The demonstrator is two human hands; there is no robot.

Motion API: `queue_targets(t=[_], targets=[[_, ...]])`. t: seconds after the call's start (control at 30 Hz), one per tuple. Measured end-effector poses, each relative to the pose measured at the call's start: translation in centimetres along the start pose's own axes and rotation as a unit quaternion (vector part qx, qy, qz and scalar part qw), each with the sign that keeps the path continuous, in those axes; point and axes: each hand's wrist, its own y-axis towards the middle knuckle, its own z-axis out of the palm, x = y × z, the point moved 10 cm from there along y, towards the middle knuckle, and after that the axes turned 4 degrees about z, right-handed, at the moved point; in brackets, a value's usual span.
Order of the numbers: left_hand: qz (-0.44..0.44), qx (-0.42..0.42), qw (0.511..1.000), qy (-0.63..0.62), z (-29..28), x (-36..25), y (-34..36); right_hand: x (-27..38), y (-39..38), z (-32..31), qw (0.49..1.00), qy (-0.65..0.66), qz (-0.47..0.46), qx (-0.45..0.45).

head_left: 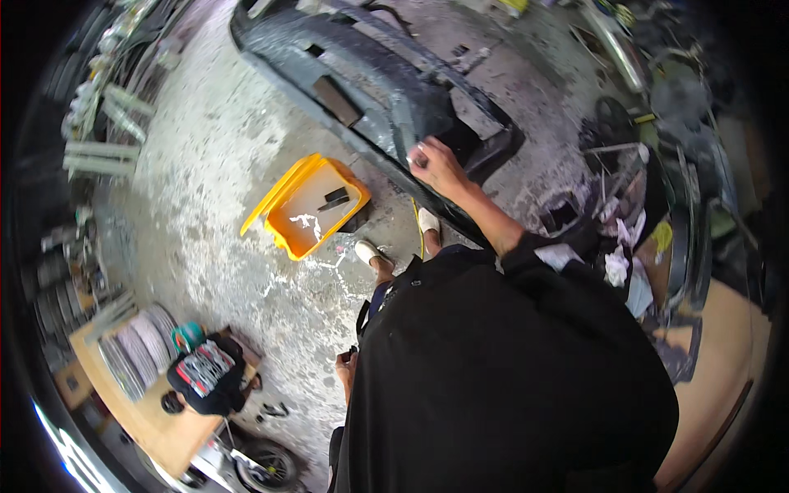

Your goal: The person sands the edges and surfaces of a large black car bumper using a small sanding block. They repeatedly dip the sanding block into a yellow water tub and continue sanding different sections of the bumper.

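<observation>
A dark grey and black car bumper (362, 74) lies on the floor ahead of me, its surface partly shiny. My right hand (440, 170) is over its near edge with the fingers curled together; what they hold, if anything, I cannot make out. A brown, flat oblong block (337, 100) rests on the bumper, left of that hand. Low at my left side, my left hand (343, 371) is closed around a small black object (348, 354), mostly hidden by my body. To the left of my feet stands a yellow tub (288, 191) holding cloudy liquid and a small dark block (336, 195).
A person (205, 374) in a black shirt bends beside a wooden board (123, 394) with ribbed rolls at lower left. A wheel (267, 464) is nearby. Parts and crumpled paper (616, 263) clutter the right. A yellow hose (422, 234) runs by my feet.
</observation>
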Motion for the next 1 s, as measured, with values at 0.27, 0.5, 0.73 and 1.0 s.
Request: queue_targets(t=[0.27, 0.5, 0.73, 1.0], targets=[[0.118, 0.111, 0.978, 0.133, -5.7, -8.2, 17.3, -8.8, -23.8, -12.6, 0.904, -0.100, 0.299, -0.290], [0.135, 0.081, 0.987, 0.025, -9.7, -21.6, 30.6, -8.0, -22.9, -10.3, 0.899, -0.070, 0.292, -0.320], [0.243, 0.107, 0.957, 0.118, -4.5, -29.4, 28.1, -8.9, -21.3, -8.7, 0.890, -0.127, 0.295, -0.325], [0.170, 0.146, 0.951, 0.214, -5.1, -15.2, 24.3, -12.0, -30.0, -13.5, 0.818, -0.155, 0.388, -0.395]])
